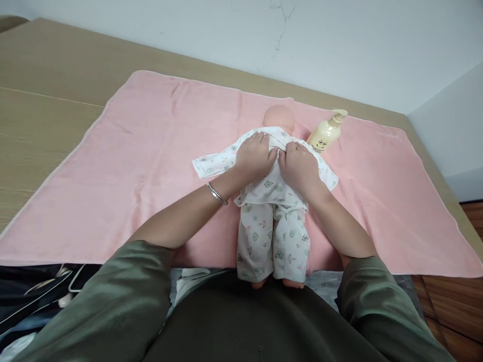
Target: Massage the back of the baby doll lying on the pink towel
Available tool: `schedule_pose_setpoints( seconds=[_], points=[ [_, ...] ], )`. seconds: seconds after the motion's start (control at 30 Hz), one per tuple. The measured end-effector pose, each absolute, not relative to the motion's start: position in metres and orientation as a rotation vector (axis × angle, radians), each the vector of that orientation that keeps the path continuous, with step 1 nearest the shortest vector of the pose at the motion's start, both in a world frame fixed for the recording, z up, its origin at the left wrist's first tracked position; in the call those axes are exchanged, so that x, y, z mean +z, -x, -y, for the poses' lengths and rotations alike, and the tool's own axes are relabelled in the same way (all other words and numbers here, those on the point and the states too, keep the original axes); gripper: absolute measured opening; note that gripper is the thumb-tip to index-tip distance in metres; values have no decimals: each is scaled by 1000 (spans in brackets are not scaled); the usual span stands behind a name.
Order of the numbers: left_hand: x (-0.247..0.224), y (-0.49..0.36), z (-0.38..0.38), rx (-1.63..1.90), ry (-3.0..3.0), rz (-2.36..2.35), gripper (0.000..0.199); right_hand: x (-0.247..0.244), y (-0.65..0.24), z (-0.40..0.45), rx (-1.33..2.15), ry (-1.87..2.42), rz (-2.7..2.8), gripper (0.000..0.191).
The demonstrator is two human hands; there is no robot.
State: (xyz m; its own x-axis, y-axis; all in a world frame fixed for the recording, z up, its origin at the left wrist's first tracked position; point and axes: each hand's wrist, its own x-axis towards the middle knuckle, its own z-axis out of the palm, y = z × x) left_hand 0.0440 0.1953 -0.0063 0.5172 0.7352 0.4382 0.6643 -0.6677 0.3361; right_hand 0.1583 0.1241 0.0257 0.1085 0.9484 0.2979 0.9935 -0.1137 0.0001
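A baby doll point(279, 116) lies on its back on a pink blanket point(181, 141), its feet at the near edge by my body. It wears a white printed shirt point(273, 187) and matching trousers point(255, 241). My left hand point(256, 157) is closed on the shirt's front near the neck, the wrist wearing a silver bangle. Close beside it, my right hand point(300, 166) pinches the other side of the shirt front. The sleeves spread out to both sides. Both hands cover part of the chest, and the doll's face is mostly out of sight.
A cream pump bottle point(326, 131) rests on the blanket just right of the doll's head. Beneath the blanket is a wooden table point(56, 65), with a white wall point(339, 45) behind it. Dark bags or clothes point(33, 291) show below the table's left front edge.
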Motion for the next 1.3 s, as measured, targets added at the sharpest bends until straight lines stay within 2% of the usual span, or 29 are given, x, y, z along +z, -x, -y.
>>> schedule_pose_setpoints(
  seconds=[0.27,0.57,0.77,0.93,1.13,1.3],
  points=[
    [-15,-49,-167,922,-2687,-1238,54,25,-181,-141,-212,2191,1874,42],
    [-2,-44,-189,835,-2609,-1221,45,22,-162,-123,-449,2177,1940,39],
    [-11,-47,-180,908,-2594,-1258,55,23,-172,-134,-322,2149,1920,37],
    [-11,-47,-166,947,-2608,-1257,52,19,-179,-140,-276,2086,1934,40],
    [-14,-48,-191,957,-2544,-1180,46,15,-180,-142,-273,2064,1956,49],
    [-31,-51,-211,1050,-2423,-1053,51,18,-170,-137,-332,2129,1896,41]
  ],
)
